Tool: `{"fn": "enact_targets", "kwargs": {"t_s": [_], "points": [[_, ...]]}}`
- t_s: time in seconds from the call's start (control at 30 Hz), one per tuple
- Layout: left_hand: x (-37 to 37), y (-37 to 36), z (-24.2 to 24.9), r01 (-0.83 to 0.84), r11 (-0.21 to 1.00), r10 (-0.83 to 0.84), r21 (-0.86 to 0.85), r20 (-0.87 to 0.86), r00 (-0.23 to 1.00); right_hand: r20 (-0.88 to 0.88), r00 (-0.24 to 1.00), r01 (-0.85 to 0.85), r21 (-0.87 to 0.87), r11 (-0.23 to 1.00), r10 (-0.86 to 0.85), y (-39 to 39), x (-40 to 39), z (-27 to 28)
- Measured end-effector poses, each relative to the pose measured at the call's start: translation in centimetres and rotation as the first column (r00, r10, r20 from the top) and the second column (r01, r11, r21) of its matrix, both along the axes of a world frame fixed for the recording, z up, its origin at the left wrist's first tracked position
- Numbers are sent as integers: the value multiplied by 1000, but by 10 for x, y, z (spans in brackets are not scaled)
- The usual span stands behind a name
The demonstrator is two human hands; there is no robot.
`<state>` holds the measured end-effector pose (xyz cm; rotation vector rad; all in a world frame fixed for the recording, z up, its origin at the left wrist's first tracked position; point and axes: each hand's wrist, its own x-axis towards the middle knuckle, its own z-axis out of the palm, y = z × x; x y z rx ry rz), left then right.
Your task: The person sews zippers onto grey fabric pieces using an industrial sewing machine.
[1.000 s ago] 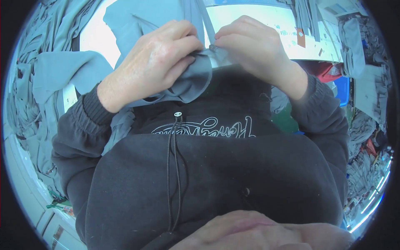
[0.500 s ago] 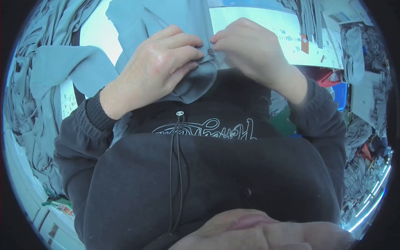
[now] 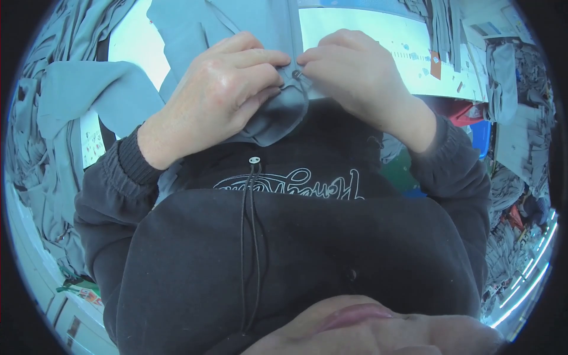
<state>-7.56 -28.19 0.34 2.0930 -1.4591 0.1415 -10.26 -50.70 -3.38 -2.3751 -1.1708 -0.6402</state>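
Note:
My left hand [image 3: 228, 89] grips a bunched fold of a grey-blue garment [image 3: 278, 115] close to my chest. My right hand [image 3: 355, 74] pinches the same garment at a small dark metal piece [image 3: 296, 74], which looks like a zipper pull or snap, right between the two hands' fingertips. The garment runs up and away over the white table [image 3: 378, 41]. Below the hands is my black hooded sweatshirt [image 3: 296, 248] with a drawstring and white lettering.
Piles of grey-blue garments [image 3: 53, 118] hang and lie at the left. More grey cloth [image 3: 509, 65] is heaped at the right, beside something red [image 3: 467, 112] and a blue object [image 3: 482, 133]. Small paper tags [image 3: 435, 62] lie on the white table.
Both hands have shifted slightly upward with the garment. The fingertips have closed in tighter around the small metal piece.

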Motion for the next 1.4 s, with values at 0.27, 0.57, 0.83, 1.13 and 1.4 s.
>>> {"fn": "enact_targets", "kwargs": {"t_s": [0.27, 0.57, 0.83, 1.13, 1.4], "points": [[1, 0, -1, 8, 1000, -8, -1, 23, 1000, -1, 1000, 6, -4, 1000, -6, 2, 1, 0], [1, -2, -2, 5, 1000, -4, -19, 34, 999, -42, 995, -84, 125, 989, 90, -1, 0, 1], [7, -4, 4, 19, 1000, -19, 3, 43, 999, -18, 994, -107, 40, 993, 108, 5, 4, 5], [17, -19, 0, 35, 990, -91, 140, 420, 903, 1, 996, -92, 82, 992, 92, 9, 5, 2], [21, -10, -4, 46, 993, -80, 105, 351, 933, 28, 998, -55, 37, 998, 54, 5, 3, 2]]}}
